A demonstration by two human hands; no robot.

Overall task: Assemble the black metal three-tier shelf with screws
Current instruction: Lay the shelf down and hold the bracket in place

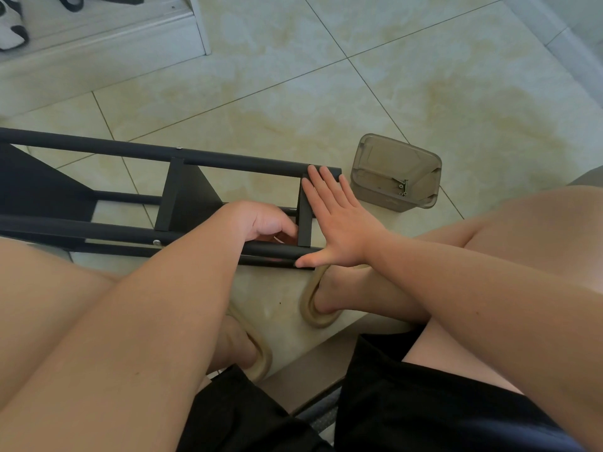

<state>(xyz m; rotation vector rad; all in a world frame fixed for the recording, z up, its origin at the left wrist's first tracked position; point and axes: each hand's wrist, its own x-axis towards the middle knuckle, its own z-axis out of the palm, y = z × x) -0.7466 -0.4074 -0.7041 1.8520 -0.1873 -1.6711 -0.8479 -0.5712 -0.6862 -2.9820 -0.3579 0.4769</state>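
Black metal shelf (182, 194): on its side on tiled floor (326, 93), toward left edge. Right hand (336, 223): spread flat against end tier. Left hand (261, 221): fingers curled inside frame beside that tier; grip not discernible. Translucent box (367, 179) with screws (403, 187): just beside shelf end.

Cream tiled floor (424, 76), dark grout lines. Pale raised step (98, 37) at 11 o'clock; black-and-white soft item (11, 31) on it, black strap (98, 0) at 12. Beige slipper (306, 305) at 6 o'clock, second slipper (264, 362) at 7; black shorts (408, 402) at 5
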